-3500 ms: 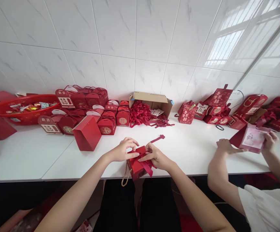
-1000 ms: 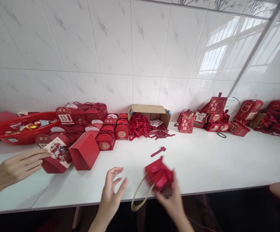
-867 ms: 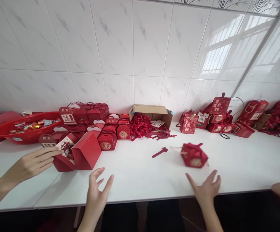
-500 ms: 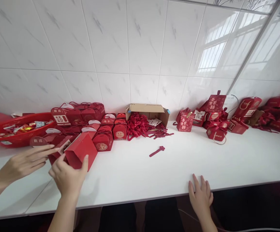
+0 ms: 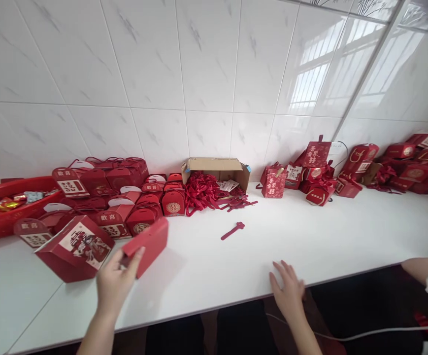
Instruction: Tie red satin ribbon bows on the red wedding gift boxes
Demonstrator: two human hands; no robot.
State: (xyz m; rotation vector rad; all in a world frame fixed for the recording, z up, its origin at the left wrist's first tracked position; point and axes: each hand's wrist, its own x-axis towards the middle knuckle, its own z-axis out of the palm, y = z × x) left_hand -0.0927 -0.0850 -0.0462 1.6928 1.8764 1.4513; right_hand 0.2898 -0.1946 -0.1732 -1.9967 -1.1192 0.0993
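My left hand (image 5: 116,278) grips a plain red paper box (image 5: 152,246) by its near end, thumb on the side facing me. The box is tilted, a little blurred, and its far side is hidden. To the left of that hand stands a larger dark red gift box (image 5: 77,249) with a printed pale panel, apart from the held box. My right hand (image 5: 288,287) is by the table's front edge, fingers spread, holding nothing. A thin dark red strip with a flower-shaped end (image 5: 233,230) lies on the table between the hands.
Rows of red gift boxes (image 5: 99,182) stand at left beside a red basin (image 5: 14,222) of wrapped sweets. A cardboard carton (image 5: 214,165) spills red ribbons (image 5: 202,192). More gift boxes (image 5: 317,170) stand right. A person's arm (image 5: 416,268) shows at the right edge.
My left hand has moved the red box right, away from the larger gift box. Another person's hand at the left has left the view. The view has shifted right.
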